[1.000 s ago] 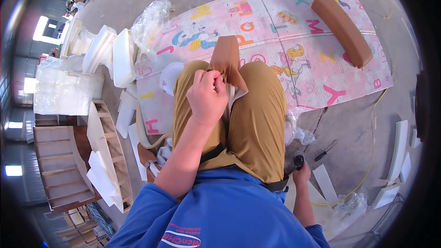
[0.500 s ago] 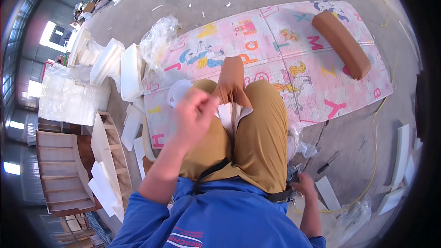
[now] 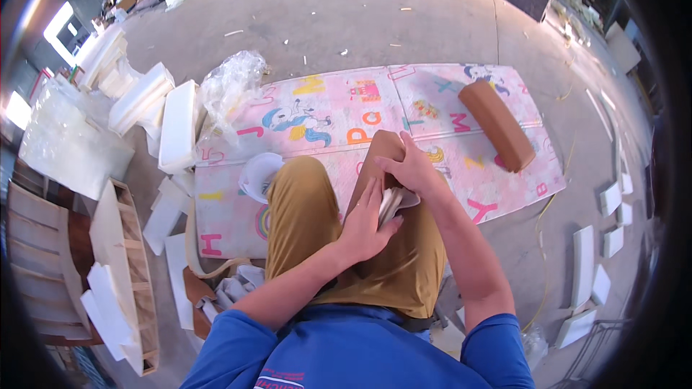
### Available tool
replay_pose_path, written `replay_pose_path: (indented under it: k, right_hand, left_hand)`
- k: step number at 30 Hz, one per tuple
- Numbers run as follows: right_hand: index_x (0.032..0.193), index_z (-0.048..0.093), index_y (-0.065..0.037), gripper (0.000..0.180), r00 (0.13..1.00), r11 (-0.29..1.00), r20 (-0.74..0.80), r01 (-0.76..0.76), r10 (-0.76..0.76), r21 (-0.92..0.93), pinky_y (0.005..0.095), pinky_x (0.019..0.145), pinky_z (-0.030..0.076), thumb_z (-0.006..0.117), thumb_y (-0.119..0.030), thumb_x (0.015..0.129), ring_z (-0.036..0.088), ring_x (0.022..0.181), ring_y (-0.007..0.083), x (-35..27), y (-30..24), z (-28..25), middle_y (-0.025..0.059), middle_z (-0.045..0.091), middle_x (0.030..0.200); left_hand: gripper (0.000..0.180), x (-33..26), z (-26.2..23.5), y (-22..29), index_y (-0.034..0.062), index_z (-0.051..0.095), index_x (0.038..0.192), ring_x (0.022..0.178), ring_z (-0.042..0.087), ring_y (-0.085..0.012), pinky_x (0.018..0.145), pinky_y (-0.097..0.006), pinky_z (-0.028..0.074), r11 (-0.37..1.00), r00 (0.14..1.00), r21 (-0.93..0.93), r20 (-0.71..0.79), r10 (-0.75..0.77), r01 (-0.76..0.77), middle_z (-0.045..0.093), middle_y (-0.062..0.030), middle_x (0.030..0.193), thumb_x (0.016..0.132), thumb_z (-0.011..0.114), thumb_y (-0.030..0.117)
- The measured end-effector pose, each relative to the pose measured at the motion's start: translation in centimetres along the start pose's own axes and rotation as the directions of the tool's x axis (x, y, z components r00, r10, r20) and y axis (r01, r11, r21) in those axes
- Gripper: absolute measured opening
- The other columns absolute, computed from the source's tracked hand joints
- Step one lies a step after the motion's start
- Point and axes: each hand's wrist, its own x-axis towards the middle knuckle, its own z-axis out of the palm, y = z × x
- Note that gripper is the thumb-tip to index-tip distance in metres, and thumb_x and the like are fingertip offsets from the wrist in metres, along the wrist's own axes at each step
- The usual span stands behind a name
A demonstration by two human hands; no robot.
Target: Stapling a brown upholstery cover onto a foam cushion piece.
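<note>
Across my thighs lies a brown upholstered cushion (image 3: 390,145), long and narrow, with its near end open. White lining or foam (image 3: 391,202) shows at that opening. My left hand (image 3: 366,225) grips the near left side, its fingers along the cover and its thumb at the white material. Farther up, my right hand (image 3: 416,166) wraps the far right edge, thumb on top and fingers over the side. What lies under both palms is hidden. A second brown cushion (image 3: 497,126), curved and fully covered, rests on the play mat (image 3: 339,173) at the far right.
A white bucket (image 3: 261,176) stands left of my knees. Clear plastic wrap (image 3: 232,86) and white foam blocks (image 3: 178,126) are at the left, beside wooden frames (image 3: 128,274). White strips (image 3: 582,266) and a yellow hose (image 3: 542,245) lie on the floor at right.
My right hand has come up from the floor at my right side onto the cushion. My left hand, raised and blurred before, now grips its near side. The cushion has shifted onto my right thigh.
</note>
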Motion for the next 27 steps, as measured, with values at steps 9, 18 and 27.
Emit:
replay_pose_path:
  k: [9,18,27]
  right_hand:
    - [0.152,0.036,-0.002,0.102,0.917,0.716,0.091,0.238,-0.388,0.656,0.0396,0.111,0.039,0.075,0.006,0.057,0.056,0.128,0.0307,-9.7,-5.0,-9.8,0.0223,0.060,0.133]
    - [0.139,0.053,0.003,0.097,0.868,0.712,0.165,0.261,-0.469,0.652,0.0383,0.114,0.035,0.071,0.003,0.044,0.055,0.128,0.0274,-10.4,-1.4,-17.1,0.0169,0.061,0.133]
    - [0.145,0.043,0.006,0.092,0.919,0.893,-0.140,0.391,-0.368,0.223,0.0417,0.117,0.029,0.076,-0.054,0.082,0.044,0.139,0.0297,-16.2,-2.0,-13.2,0.0183,0.050,0.146]
  left_hand:
    - [0.087,2.1,-10.1,-3.5,0.0009,0.033,0.152,0.144,0.034,-0.0264,0.117,-0.042,0.029,0.957,0.975,-0.259,-0.205,0.079,-0.132,0.041,-0.0189,0.153,0.083,0.080,0.025]
    - [0.080,3.1,-8.2,4.1,-0.0042,0.054,0.133,0.102,0.063,-0.0254,0.090,-0.035,0.049,0.706,0.947,-0.635,-0.150,0.284,-0.312,0.065,-0.0158,0.109,0.072,0.089,0.035]
    - [0.071,2.5,-5.2,9.4,-0.0025,0.056,0.129,0.091,0.062,-0.0354,0.080,-0.045,0.048,0.860,0.854,-0.059,-0.169,0.492,-0.507,0.063,-0.0181,0.106,0.077,0.081,0.039]
